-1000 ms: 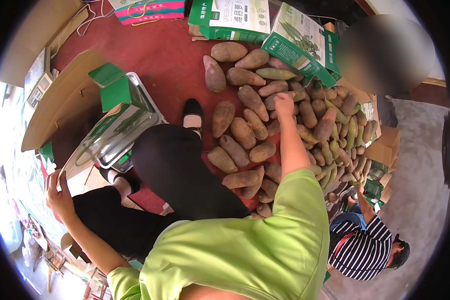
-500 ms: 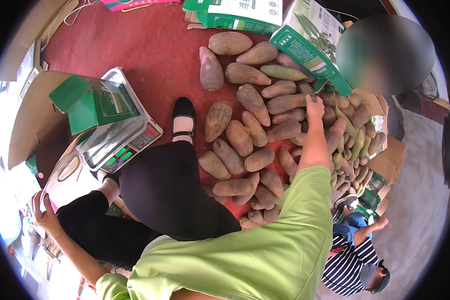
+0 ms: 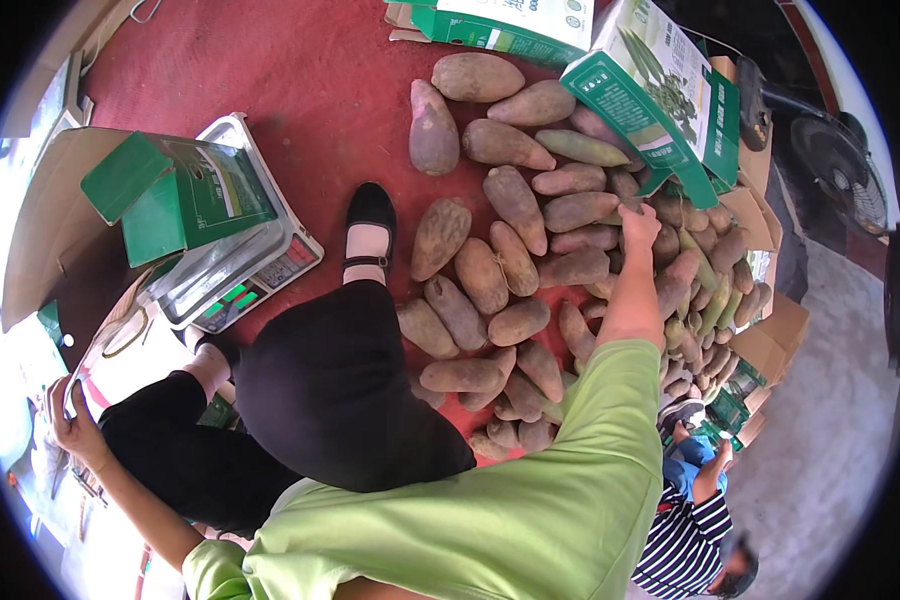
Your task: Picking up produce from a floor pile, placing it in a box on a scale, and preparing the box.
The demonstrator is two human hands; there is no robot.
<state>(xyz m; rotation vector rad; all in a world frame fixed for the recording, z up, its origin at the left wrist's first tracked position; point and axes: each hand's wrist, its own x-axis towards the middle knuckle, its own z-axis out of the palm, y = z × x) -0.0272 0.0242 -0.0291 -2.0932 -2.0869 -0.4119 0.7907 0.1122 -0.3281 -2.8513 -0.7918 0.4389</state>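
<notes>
My right hand (image 3: pixel 638 228) reaches into a spread of oblong brown gourds, its fingers closed at the end of one brown gourd (image 3: pixel 580 211). The grip is partly hidden by the hand itself. At the lower left, my left hand (image 3: pixel 78 430) has thumb and fingers on the edge of a cardboard flap (image 3: pixel 110 335). This flap belongs to a large open carton (image 3: pixel 55 190) leaning by a scale (image 3: pixel 270 215). A green box (image 3: pixel 205 205) lies on the scale's tray. Among the brown gourds lies a longer green one (image 3: pixel 582 147).
Green-and-white cartons (image 3: pixel 660 85) stand beyond the gourds. A denser heap (image 3: pixel 705 310) lies at the right, beside an open cardboard box (image 3: pixel 770 340). There is a black fan (image 3: pixel 838 170) at the far right. Another person in a striped shirt (image 3: pixel 695 535) is at the lower right.
My right hand stays at the same gourd, shifted slightly right and down. My left hand has moved a little left with the flap. The other person's arm has lowered.
</notes>
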